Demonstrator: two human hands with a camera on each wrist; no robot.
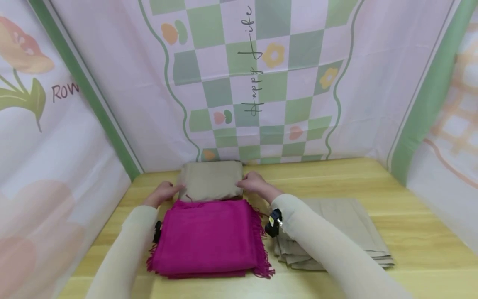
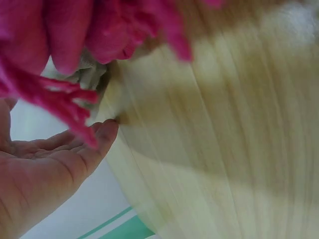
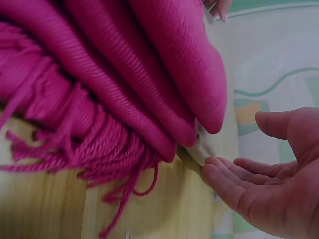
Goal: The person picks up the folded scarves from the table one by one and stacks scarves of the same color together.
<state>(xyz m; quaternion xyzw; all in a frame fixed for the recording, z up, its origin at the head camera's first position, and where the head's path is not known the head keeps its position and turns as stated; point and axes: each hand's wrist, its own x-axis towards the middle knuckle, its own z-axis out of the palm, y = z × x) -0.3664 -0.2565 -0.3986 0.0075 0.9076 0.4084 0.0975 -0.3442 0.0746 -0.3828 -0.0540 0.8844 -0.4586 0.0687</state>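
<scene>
A folded beige cloth lies at the back of the table, behind a folded magenta fringed shawl. At the beige cloth's left edge is my left hand; its fingers look straight in the left wrist view, fingertips low by the tabletop, partly behind magenta fringe. On the opposite edge, my right hand has its fingertips against the cloth. The right wrist view shows that hand with fingers extended and thumb raised apart, beside the shawl's thick folded layers.
Another folded beige cloth lies on the right of the wooden table, partly under my right forearm. Patterned fabric hangs as walls at the back and both sides. A dark wrist camera sits beside the shawl's right fringe.
</scene>
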